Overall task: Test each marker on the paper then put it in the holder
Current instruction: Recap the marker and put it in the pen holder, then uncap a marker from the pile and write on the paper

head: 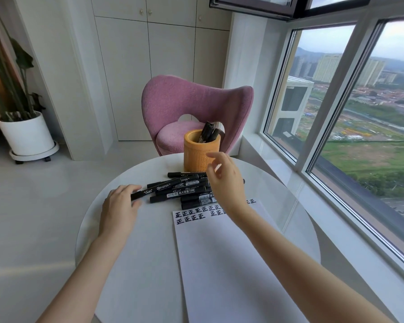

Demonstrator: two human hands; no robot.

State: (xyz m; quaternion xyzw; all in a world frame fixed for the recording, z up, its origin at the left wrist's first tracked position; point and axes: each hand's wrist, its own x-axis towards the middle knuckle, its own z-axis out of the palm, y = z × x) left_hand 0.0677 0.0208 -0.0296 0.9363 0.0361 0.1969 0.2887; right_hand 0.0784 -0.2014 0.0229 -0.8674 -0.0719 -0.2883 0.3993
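Several black markers [184, 190] lie in a loose pile at the far side of the round white table [126, 264]. Behind the pile stands a yellow cylindrical holder [196, 155] with black markers [208, 132] sticking out of its top. A white sheet of paper [219, 264] lies on the right half of the table, with rows of black test marks along its far edge. My left hand [119, 210] pinches the end of one marker [149, 191] at the left of the pile. My right hand [226, 180] hovers over the pile just in front of the holder, fingers loose and holding nothing.
A pink upholstered chair [191, 108] stands right behind the table. A large window [348, 124] runs along the right side, with its sill close to the table edge. A potted plant [26, 134] on a wheeled base stands at the far left on the floor.
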